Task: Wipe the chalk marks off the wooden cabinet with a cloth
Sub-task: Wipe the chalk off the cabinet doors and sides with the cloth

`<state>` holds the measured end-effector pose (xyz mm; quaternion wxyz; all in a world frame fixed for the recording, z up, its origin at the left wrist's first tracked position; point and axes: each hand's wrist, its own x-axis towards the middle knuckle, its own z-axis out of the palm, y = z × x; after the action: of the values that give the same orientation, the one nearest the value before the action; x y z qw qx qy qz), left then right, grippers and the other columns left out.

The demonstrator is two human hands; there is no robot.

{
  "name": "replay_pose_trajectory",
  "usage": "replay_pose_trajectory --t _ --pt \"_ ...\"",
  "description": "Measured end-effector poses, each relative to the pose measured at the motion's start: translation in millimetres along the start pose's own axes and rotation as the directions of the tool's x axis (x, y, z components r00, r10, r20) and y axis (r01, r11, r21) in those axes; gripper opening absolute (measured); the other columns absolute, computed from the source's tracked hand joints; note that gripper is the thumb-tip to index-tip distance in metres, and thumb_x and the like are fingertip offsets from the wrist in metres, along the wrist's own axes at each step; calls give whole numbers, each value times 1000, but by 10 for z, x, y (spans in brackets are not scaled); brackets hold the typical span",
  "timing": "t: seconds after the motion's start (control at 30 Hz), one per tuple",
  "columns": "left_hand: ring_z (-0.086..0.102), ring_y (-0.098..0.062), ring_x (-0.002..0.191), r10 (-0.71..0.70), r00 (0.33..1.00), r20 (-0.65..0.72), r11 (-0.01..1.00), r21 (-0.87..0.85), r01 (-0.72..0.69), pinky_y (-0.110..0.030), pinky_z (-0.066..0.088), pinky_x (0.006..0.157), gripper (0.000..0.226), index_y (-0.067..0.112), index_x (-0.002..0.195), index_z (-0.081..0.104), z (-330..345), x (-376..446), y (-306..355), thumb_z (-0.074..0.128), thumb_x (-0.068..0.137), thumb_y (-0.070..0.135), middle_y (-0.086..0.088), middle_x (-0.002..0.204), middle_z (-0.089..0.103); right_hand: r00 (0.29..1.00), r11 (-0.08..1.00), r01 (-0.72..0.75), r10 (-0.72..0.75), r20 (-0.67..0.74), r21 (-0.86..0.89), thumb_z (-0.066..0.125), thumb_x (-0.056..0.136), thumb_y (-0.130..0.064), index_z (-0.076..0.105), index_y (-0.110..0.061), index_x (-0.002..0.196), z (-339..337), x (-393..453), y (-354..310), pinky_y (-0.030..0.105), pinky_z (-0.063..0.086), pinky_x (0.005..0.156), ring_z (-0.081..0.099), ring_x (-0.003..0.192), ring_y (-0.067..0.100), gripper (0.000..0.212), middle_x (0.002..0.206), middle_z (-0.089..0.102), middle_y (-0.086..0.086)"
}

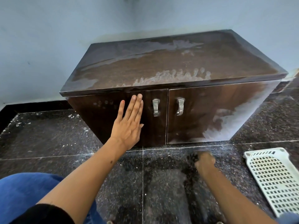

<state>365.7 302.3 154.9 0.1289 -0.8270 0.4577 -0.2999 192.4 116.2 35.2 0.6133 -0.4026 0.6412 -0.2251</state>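
Left hand [129, 126] flat, fingers spread, on cabinet [161, 65] door; right hand [204, 162] blurred, grip unclear.

I can find no text, label, brand, number or sign that reads in my view. The white chalk smears on the wooden cabinet [169, 65], along the front edge of its top and toward the lower right corner of its right door, are smudges and streaks to me, not letters or figures.
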Motion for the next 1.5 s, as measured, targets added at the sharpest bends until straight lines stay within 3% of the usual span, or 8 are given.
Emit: replay_pose_trajectory --t 0.13,0.3,0.47,0.6,0.77,0.93,1.17,1.5 --pt "-8 -29 145 -30 998 -49 997 -74 26 -48 -10 116 70 0 147 -3 -9 46 74 18 93 38 -17 155 -16 970 868 84 41 -239 490 30 96 0 25 -5 146 -11 -174 -585 16 41 80 50 111 28 50 142 41 19" --pt "-3 -27 146 70 988 -137 992 -94 -83 -46 -7 117 68 1 149 3 -153 240 266 22 95 38 -15 157 -6 836 769 545 -469 -286 332 27 83 18 12 -6 150 349 -555 -1212 20 11 113 11 145 23 73 158 4 11" --pt "-4 -26 145 56 987 -150 997 -49 -64 -46 -9 117 70 1 149 2 -118 334 383 22 95 40 -15 156 -8 231 226 969 -972 41 -100 30 75 13 5 -9 149 685 -890 -847 39 -3 119 -14 144 27 82 155 -15 8" --pt "-6 -25 145 47 985 -166 998 -32 -53 -46 -10 116 71 2 149 -1 -35 402 411 21 95 41 -14 156 -13 1 -61 908 -989 148 -414 30 79 8 1 -15 151 589 -520 -777 41 9 119 -9 145 24 81 157 -11 7" --pt "-13 -27 144 74 977 -198 991 -91 -94 -48 -7 117 73 2 147 -12 73 453 397 20 94 42 -13 154 -22 306 367 882 -923 -234 -296 32 67 23 15 5 146 113 -185 -1260 25 -2 118 0 143 37 83 153 2 31" --pt "-17 -27 143 77 975 -211 988 -118 -104 -49 -10 116 76 3 145 -18 104 471 411 19 93 43 -13 153 -27 503 548 835 -798 -332 -52 36 69 8 10 5 147 104 -200 -1436 46 5 119 -3 144 36 83 154 -6 28" --pt "-9 -29 145 95 975 -199 987 -109 -118 -47 -5 117 74 -1 147 -6 60 445 409 22 94 43 -16 155 -17 277 281 959 -957 -92 -38 30 101 -18 18 -7 147 616 -664 -898 31 1 119 -4 145 26 49 155 0 8" --pt "5 -27 146 325 912 -248 936 -55 -348 -45 4 118 66 2 149 7 -221 581 379 23 96 39 -14 157 1 488 480 869 -793 -366 120 32 92 4 26 3 144 146 -244 -1498 17 -1 115 2 144 31 52 154 6 26"
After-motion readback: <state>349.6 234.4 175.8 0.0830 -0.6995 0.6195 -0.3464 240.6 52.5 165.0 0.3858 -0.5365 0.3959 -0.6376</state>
